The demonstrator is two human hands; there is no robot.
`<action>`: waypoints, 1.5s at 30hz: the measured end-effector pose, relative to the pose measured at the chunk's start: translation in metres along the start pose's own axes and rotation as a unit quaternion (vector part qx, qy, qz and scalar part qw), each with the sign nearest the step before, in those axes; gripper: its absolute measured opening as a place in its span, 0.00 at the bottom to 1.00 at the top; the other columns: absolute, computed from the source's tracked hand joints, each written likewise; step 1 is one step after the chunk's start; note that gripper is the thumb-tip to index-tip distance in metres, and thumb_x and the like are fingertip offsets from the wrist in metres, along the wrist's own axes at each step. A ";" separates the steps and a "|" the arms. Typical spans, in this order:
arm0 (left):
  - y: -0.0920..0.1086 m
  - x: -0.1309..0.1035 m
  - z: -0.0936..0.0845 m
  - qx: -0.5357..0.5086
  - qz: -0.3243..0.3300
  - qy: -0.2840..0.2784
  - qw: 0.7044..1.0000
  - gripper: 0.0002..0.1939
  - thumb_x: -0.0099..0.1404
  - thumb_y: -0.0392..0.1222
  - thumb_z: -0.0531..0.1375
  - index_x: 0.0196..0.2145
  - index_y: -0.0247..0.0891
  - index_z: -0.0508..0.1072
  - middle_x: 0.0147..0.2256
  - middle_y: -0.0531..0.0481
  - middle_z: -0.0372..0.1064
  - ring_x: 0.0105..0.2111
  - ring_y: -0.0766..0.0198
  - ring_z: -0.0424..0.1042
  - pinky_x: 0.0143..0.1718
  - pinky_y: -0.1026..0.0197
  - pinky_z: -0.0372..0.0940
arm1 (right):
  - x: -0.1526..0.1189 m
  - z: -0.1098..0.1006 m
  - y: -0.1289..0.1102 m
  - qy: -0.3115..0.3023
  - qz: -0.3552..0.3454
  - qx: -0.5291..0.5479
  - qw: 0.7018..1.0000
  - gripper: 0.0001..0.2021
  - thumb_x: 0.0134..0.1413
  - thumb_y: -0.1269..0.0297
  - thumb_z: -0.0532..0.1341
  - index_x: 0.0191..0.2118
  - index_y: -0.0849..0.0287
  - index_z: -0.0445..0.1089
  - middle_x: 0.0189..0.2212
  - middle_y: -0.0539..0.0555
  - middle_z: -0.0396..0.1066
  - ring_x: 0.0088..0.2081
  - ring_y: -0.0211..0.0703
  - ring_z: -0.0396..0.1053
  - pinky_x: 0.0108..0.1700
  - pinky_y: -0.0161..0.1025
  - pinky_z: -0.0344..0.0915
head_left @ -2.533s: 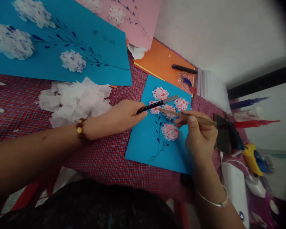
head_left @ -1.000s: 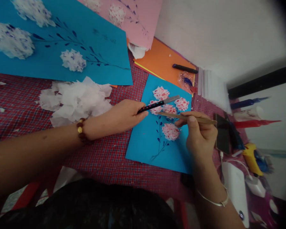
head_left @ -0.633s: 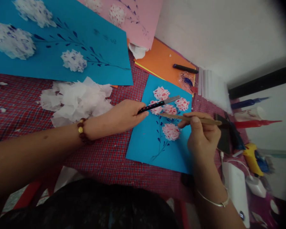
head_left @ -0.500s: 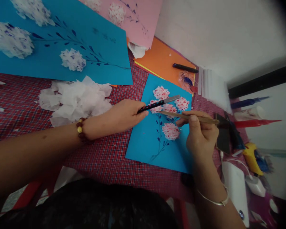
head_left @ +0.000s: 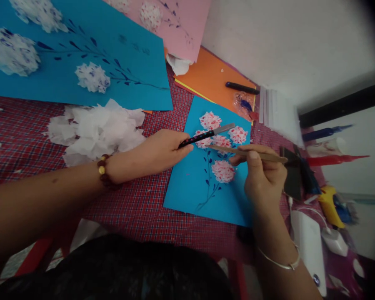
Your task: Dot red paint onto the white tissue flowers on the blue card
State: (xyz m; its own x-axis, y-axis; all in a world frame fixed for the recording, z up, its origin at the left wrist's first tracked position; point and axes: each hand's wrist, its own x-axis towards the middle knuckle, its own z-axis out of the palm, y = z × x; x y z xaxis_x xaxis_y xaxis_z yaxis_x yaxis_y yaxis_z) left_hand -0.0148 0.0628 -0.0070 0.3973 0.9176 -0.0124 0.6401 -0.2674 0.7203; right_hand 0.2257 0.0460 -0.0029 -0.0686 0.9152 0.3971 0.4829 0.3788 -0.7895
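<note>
My left hand (head_left: 159,152) is closed around a slim black dotted pen (head_left: 198,138) with a long grey end, held over the upper flowers of a blue paper sheet (head_left: 181,187). Between the thumb and fingers of my right hand (head_left: 264,177) is a thin tan tapered stick (head_left: 233,151). Its narrow tip points left and appears to touch or hover just above the flowers; I cannot tell which. Several white crumpled-paper flowers with red specks, one a lower flower (head_left: 223,171), sit on the sheet above dark painted stems and leaves (head_left: 208,183).
Crumpled white tissue (head_left: 100,129) lies left on the checked tablecloth (head_left: 137,208). Beyond are a larger blue flower picture (head_left: 137,75), a pink one (head_left: 187,25) and orange paper (head_left: 209,71) bearing a dark pen (head_left: 242,88). A phone (head_left: 291,177), white power bank (head_left: 309,246) and yellow tool (head_left: 330,204) lie right.
The whole view has shifted very slightly. Both hands keep the same grips and stay over the blue sheet.
</note>
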 end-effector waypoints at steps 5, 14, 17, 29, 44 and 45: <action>0.000 0.000 0.000 0.002 0.006 0.001 1.000 0.14 0.67 0.45 0.51 0.24 0.38 0.60 0.20 0.56 0.57 0.21 0.69 0.58 0.22 0.63 0.45 | 0.001 -0.003 -0.002 0.076 -0.027 -0.015 0.997 0.09 0.62 0.63 0.56 0.36 0.56 0.74 0.23 0.48 0.72 0.25 0.39 0.71 0.35 0.42 0.68; 0.000 -0.001 0.000 -0.001 0.008 -0.001 1.000 0.14 0.67 0.44 0.52 0.25 0.38 0.61 0.20 0.56 0.57 0.21 0.69 0.58 0.22 0.63 0.46 | 0.001 -0.003 0.001 0.035 -0.013 0.001 0.999 0.09 0.62 0.63 0.56 0.39 0.57 0.74 0.24 0.49 0.73 0.26 0.38 0.72 0.34 0.40 0.69; 0.000 -0.001 0.000 -0.001 0.007 -0.002 1.000 0.14 0.67 0.44 0.51 0.25 0.37 0.61 0.20 0.56 0.57 0.21 0.69 0.58 0.22 0.63 0.46 | 0.002 -0.003 0.001 0.074 -0.021 0.015 0.997 0.08 0.62 0.65 0.57 0.37 0.57 0.74 0.24 0.49 0.72 0.25 0.39 0.71 0.32 0.40 0.68; 0.000 0.000 0.000 -0.001 0.008 -0.001 1.000 0.14 0.67 0.44 0.51 0.25 0.37 0.61 0.20 0.56 0.56 0.20 0.70 0.58 0.22 0.64 0.45 | 0.001 -0.003 0.003 0.051 -0.020 0.013 0.998 0.10 0.63 0.62 0.56 0.38 0.57 0.74 0.26 0.50 0.73 0.26 0.38 0.71 0.32 0.41 0.69; 0.000 0.000 0.000 0.006 0.009 0.000 1.000 0.14 0.67 0.44 0.52 0.25 0.37 0.63 0.20 0.55 0.58 0.21 0.70 0.58 0.22 0.63 0.45 | 0.002 -0.002 0.004 0.033 -0.017 0.015 0.999 0.10 0.63 0.62 0.56 0.39 0.56 0.74 0.27 0.50 0.74 0.27 0.39 0.72 0.31 0.41 0.69; 0.000 0.000 0.000 0.006 0.009 -0.001 1.000 0.14 0.67 0.44 0.52 0.25 0.37 0.63 0.20 0.55 0.58 0.21 0.70 0.58 0.22 0.63 0.45 | 0.002 -0.002 0.003 0.035 -0.017 0.015 0.999 0.10 0.63 0.62 0.56 0.39 0.56 0.74 0.27 0.50 0.74 0.27 0.39 0.72 0.31 0.41 0.69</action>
State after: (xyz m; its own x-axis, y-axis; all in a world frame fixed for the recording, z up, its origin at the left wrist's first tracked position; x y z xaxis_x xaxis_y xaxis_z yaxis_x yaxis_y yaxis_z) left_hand -0.0149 0.0632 -0.0071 0.4103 0.9119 -0.0017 0.6410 -0.2871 0.7119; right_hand 0.2286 0.0488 -0.0039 -0.0229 0.8906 0.4541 0.4541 0.4140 -0.7889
